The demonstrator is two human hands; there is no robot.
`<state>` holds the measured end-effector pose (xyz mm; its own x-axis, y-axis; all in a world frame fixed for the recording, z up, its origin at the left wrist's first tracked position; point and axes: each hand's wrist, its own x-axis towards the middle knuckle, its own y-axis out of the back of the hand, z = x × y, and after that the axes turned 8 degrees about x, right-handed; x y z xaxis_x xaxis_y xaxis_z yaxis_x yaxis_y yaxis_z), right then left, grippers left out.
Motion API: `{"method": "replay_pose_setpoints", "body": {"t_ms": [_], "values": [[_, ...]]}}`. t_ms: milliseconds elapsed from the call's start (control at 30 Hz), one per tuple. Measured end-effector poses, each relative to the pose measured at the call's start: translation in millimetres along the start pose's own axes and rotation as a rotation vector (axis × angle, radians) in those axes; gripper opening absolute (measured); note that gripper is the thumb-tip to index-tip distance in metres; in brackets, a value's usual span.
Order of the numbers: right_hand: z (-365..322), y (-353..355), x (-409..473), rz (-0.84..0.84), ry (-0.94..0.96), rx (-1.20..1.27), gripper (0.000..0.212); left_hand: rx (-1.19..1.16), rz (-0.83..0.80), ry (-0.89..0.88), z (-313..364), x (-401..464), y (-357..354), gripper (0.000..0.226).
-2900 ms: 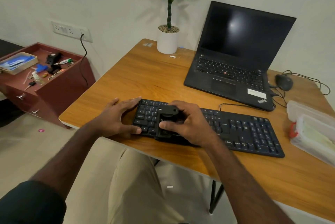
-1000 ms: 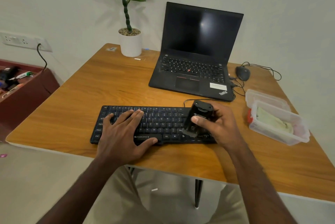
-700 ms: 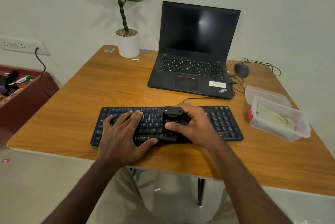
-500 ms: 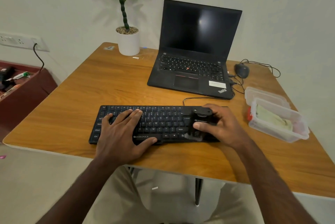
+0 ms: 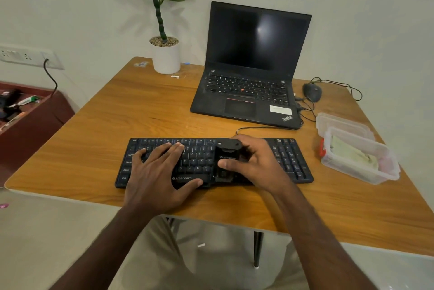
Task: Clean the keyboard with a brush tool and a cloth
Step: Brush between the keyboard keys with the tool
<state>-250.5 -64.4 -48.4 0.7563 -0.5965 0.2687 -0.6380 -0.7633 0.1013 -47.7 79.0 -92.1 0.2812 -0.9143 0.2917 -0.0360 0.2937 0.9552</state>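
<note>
A black keyboard (image 5: pixel 288 160) lies near the front edge of the wooden table (image 5: pixel 141 111). My left hand (image 5: pixel 157 172) rests flat on its left half, fingers spread over the keys and thumb on the front edge. My right hand (image 5: pixel 256 165) grips a black brush tool (image 5: pixel 227 152) standing on the keys just right of the middle; its lower end is against the bottom key rows. A pale cloth (image 5: pixel 352 158) lies folded in a clear plastic box (image 5: pixel 385 172) at the right.
An open black laptop (image 5: pixel 253 66) stands behind the keyboard, with a mouse (image 5: pixel 311 92) and cables to its right. A white potted plant (image 5: pixel 165 55) sits at the back. The box's lid (image 5: pixel 340 123) lies behind the box. A red cabinet (image 5: pixel 30 120) stands left of the table.
My right hand has slid the brush tool leftward along the keyboard, from its right part to just right of the middle. My left hand has stayed on the left half.
</note>
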Motion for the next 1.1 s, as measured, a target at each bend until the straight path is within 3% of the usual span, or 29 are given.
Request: {"method": "replay_pose_setpoints", "body": {"t_ms": [200, 433, 633, 733, 900, 1100], "values": [[-3.3, -10.0, 9.3, -0.037, -0.007, -0.059, 0.02, 0.0, -0.003, -0.001, -0.5, -0.1, -0.5, 0.096], [-10.1, 53.0, -20.4, 0.007, -0.041, -0.129, 0.022, -0.014, 0.009, -0.017, -2.5, 0.7, -0.9, 0.096], [-18.0, 93.2, -46.5, 0.241, 0.044, -0.154, 0.024, 0.014, 0.033, -0.015, -11.9, 5.9, 2.1, 0.095], [-13.6, 90.9, -48.8, 0.313, 0.059, -0.119, 0.026, 0.027, 0.052, -0.055, 15.8, 9.2, 5.4, 0.092], [-8.3, 61.5, -30.7, 0.221, 0.077, -0.16, 0.031, 0.037, -0.019, -0.064, 78.7, 24.2, -5.4, 0.09], [-0.3, 56.8, -28.1, 0.176, 0.036, -0.198, 0.026, 0.042, -0.028, -0.048, 77.2, 24.0, -15.8, 0.086]]}}
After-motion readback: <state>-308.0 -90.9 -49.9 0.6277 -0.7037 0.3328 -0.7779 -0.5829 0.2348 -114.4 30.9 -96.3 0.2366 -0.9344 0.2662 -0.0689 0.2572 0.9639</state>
